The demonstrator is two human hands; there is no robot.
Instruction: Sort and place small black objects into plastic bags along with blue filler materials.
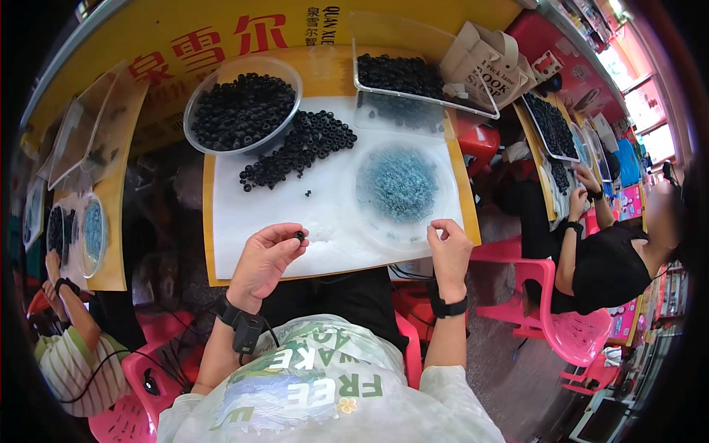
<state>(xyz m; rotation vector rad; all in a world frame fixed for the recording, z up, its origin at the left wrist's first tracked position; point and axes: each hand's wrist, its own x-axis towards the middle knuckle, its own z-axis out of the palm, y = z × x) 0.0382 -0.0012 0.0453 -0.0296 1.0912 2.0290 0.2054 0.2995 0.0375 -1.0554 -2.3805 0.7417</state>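
My left hand (266, 260) is over the near edge of the white sheet, thumb and fingertips pinching a small round black piece with a hole (299, 235). My right hand (451, 251) is closed in a pinch beside the near rim of a shallow clear round dish (369, 229). Whatever sits between its fingertips is too small to make out. Many tiny light-blue translucent bits (399, 183) are heaped in that dish. Beyond my left hand, a loose pile of black ring-like pieces (303, 148) spreads on the white sheet (244, 221). A tiny black piece (308, 193) lies apart from it.
At the back left stands a clear bowl (297, 74) of black pieces; a clear rectangular tray (458, 103) of them is at the back right. Behind the tray is a paper bag (487, 63). People work at tables on both sides, with pink chairs (546, 292) nearby.
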